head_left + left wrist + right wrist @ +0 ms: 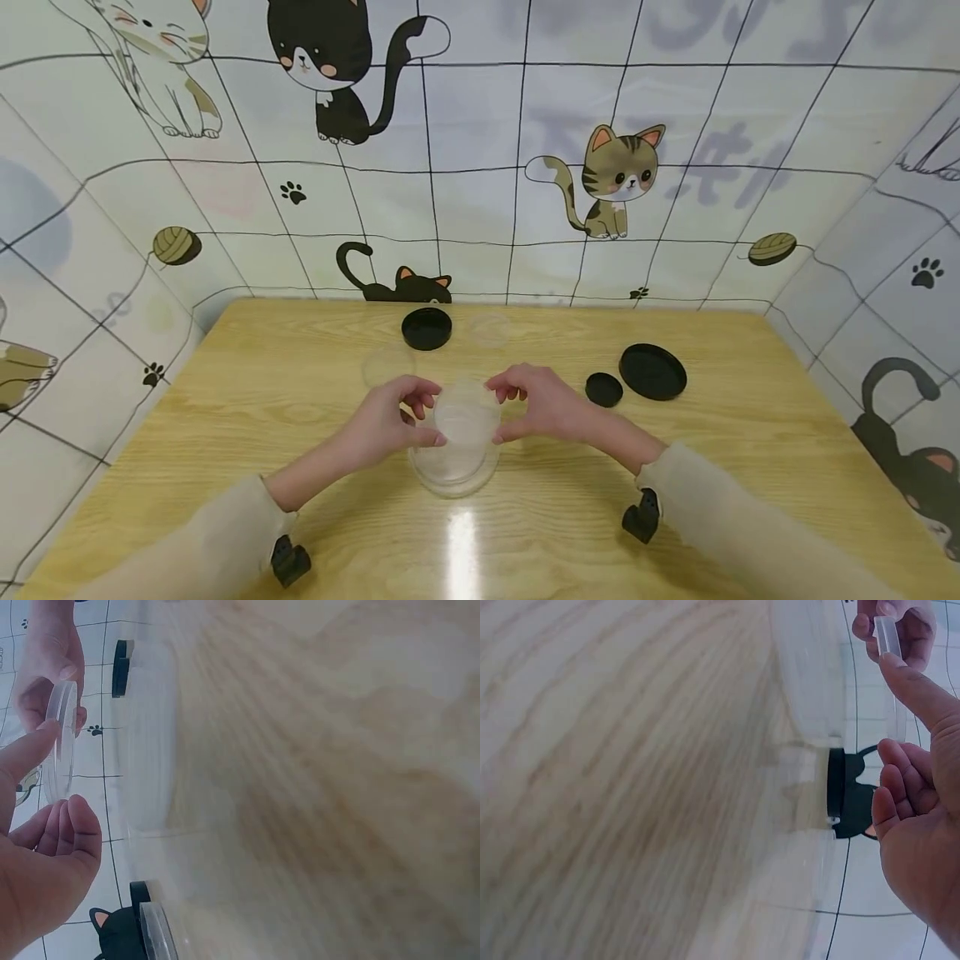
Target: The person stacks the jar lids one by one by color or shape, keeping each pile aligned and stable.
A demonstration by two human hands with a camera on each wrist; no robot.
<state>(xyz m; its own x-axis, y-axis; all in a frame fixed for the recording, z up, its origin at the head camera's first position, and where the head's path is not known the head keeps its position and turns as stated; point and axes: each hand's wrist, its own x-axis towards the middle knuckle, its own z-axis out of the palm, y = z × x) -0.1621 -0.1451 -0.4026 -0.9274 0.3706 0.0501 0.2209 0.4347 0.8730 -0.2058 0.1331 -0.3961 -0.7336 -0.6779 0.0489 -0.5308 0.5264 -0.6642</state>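
Note:
Both hands hold one clear, shallow round dish (467,414) between them, raised over the table. My left hand (393,421) pinches its left edge between thumb and fingers, and my right hand (536,404) grips the opposite edge the same way. Seen from the left wrist, the dish (61,742) stands nearly edge-on, its thin rim showing. Below it sits a wider clear round container (453,485) on the wooden table, partly covered by the held dish in the head view. In the right wrist view that container (806,675) lies apart from the raised dish.
A black round lid (427,329) lies at the back, with faint clear discs near it, one to the left (387,365) and one to the right (491,330). Toward the right lie a small black disc (603,390) and a larger one (652,372). A cat-print cloth (480,200) hangs behind.

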